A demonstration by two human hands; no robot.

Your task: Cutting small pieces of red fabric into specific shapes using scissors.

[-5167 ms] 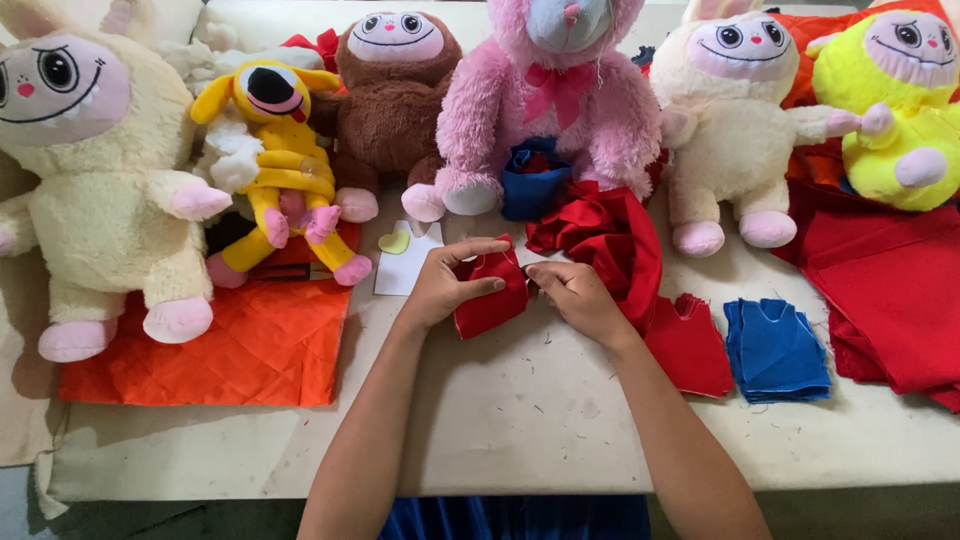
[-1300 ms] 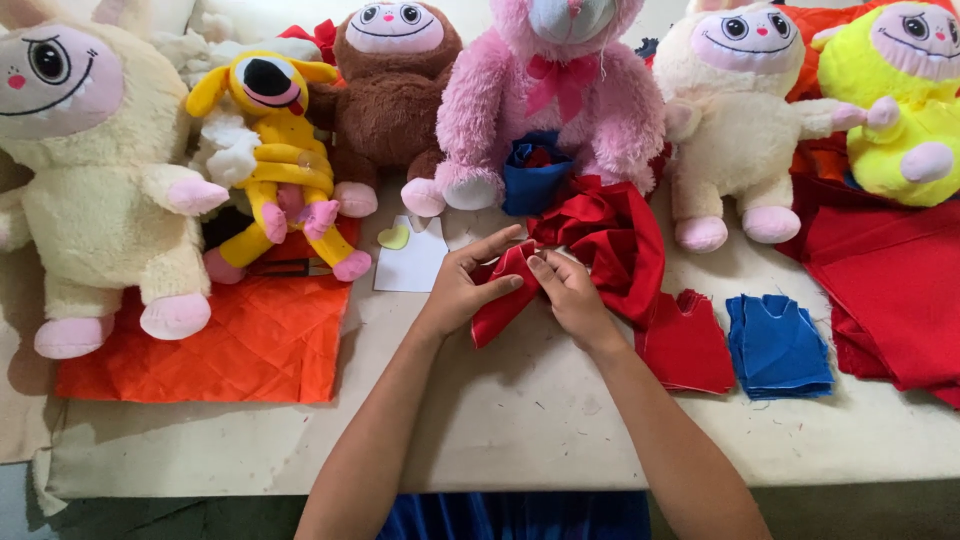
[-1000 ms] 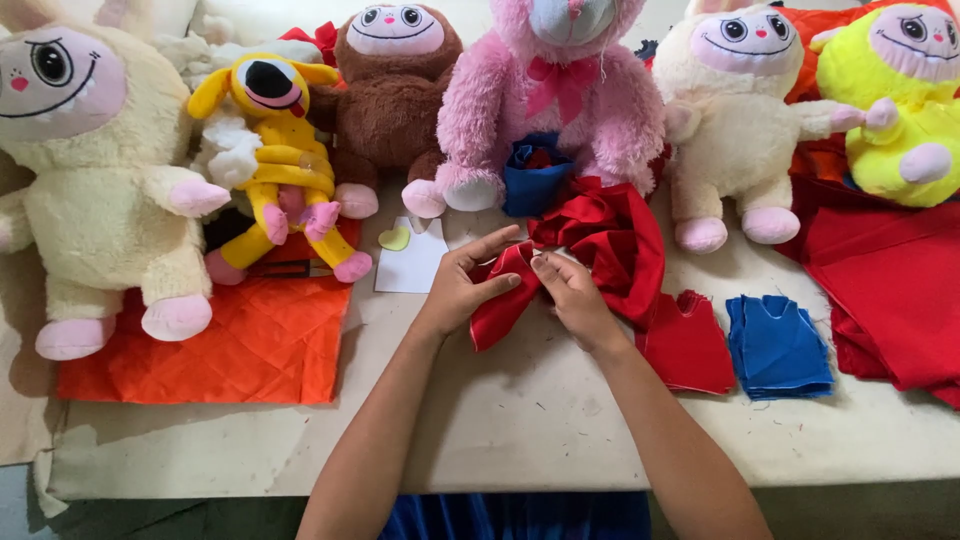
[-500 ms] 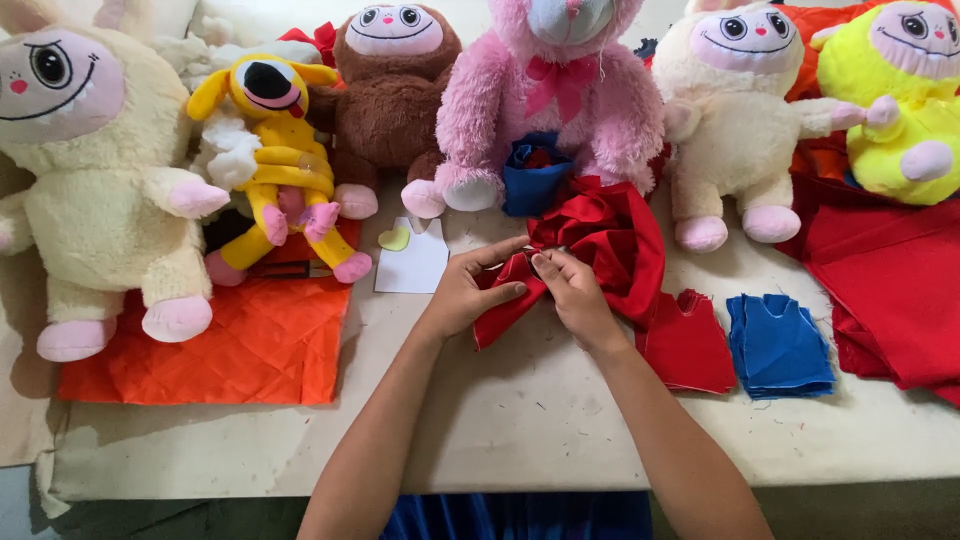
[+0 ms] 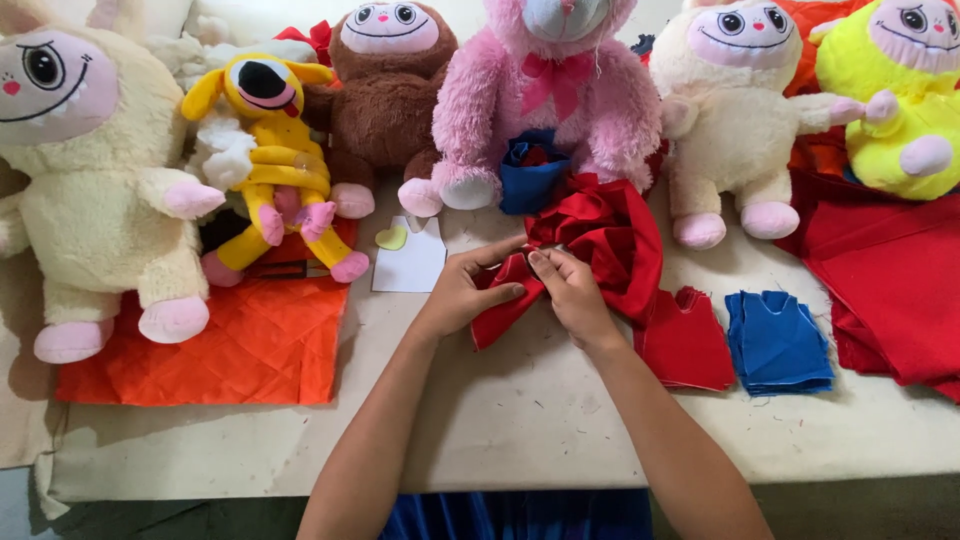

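Both my hands work on a small red cloth piece at the middle of the table. My left hand pinches its left side, thumb on top. My right hand grips it from the right, fingertips meeting the left hand's. Just behind the hands lies a bunched heap of red fabric. A stack of cut red vest-shaped pieces lies right of my right wrist, and a stack of blue ones beside that.
A row of plush toys lines the back: cream, yellow, brown, pink, cream, bright yellow. Orange quilted cloth lies left, a white paper template with heart near it, red fabric right.
The small red piece has been turned and drawn out between my fingers, now hanging as a longer strip toward the lower left. My hands have stayed in the same spot.
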